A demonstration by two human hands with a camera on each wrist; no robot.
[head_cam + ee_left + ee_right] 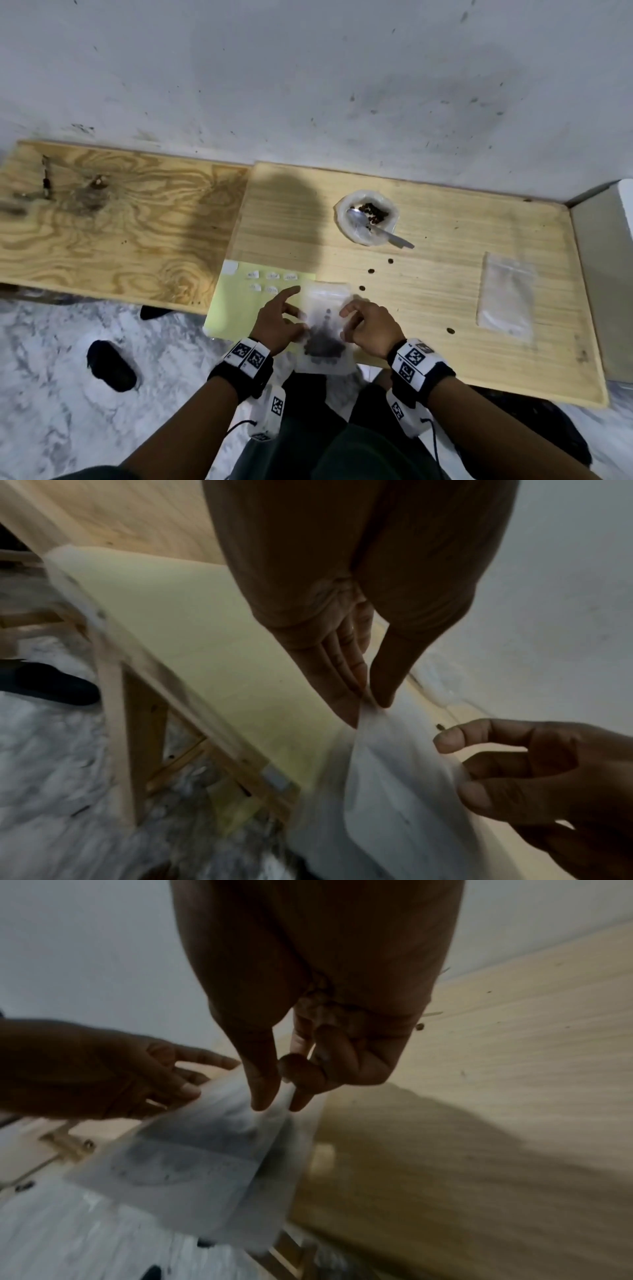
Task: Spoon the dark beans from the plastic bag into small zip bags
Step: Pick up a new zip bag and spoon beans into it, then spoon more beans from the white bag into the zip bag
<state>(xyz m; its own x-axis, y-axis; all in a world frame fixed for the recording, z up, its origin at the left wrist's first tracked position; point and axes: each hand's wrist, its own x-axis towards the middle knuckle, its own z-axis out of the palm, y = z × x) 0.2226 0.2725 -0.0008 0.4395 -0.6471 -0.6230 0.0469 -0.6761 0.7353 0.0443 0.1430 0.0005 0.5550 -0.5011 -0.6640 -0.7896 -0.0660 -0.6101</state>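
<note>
Both hands on one small zip bag (323, 329) at the near edge of the right-hand table (445, 291). Left hand (277, 322) pinches the bag's left edge between thumb and fingertips (352, 712); index finger sticks out straight toward the far side. Right hand (371, 329) pinches the right edge, thumb against curled fingers (298, 1099). So both are clamped on the same bag, one per side.

The bag hangs partly over the table's near edge, with a clump of dark beans (323, 346) in its lower part. The mouth is toward the far side; I can't tell if the zip is sealed, as both wrist views are blurred.

Source plastic bag (366, 219) sits farther back on the table, right of centre, rolled open like a bowl, some beans left inside. Spoon (376, 229) lies in it, bowl inside, handle poking out to the near right. Nobody is touching it.

A few loose beans (370, 271) are scattered on the wood between the source bag and the hands, and one more (450, 331) is to the right of the right hand.

An empty zip bag (507, 298) lies flat on the right part of the table, well apart from the hands.

Yellow sheet (236, 301) is under and left of the left hand, with small white labels (272, 275) on its far part; the text is too small to read.

A second plywood board (113, 222) is at left. A dark shoe (111, 365) is on the marbled floor at near left.
</note>
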